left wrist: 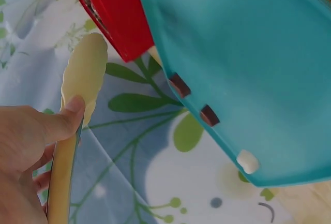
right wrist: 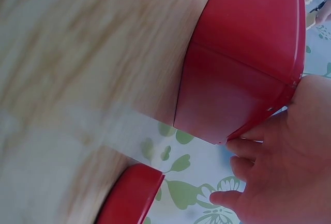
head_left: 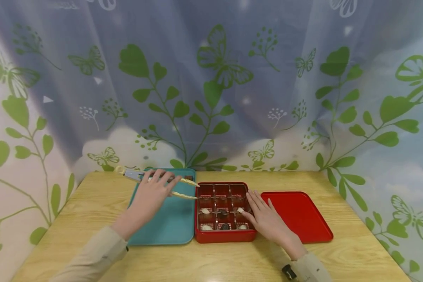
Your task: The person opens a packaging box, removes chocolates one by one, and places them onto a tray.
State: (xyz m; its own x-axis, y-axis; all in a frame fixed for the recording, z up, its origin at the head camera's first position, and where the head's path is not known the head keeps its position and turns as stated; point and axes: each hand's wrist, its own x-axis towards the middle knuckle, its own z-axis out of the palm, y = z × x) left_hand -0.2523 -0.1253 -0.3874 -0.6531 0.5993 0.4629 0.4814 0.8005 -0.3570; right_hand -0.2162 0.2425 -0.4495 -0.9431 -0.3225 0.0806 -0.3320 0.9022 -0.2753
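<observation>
Left sleeve [head_left: 95,252] nearest us; our left hand [head_left: 151,196] grips tongs [head_left: 133,174], tips parted, long axis pointing right over teal tray [head_left: 176,223] toward red box [head_left: 225,236]; our right hand [head_left: 268,219], nearer it, touches its right side.

Sleeved forearms [head_left: 100,250] stretch forward, the left hand [head_left: 157,190] curled in a grip, the right hand [head_left: 268,218] palm down, fingers extended.

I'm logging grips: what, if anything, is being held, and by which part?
The left hand holds the tongs by their arms, near the pale tips. The right hand holds nothing; it touches the red box at its right edge.
</observation>
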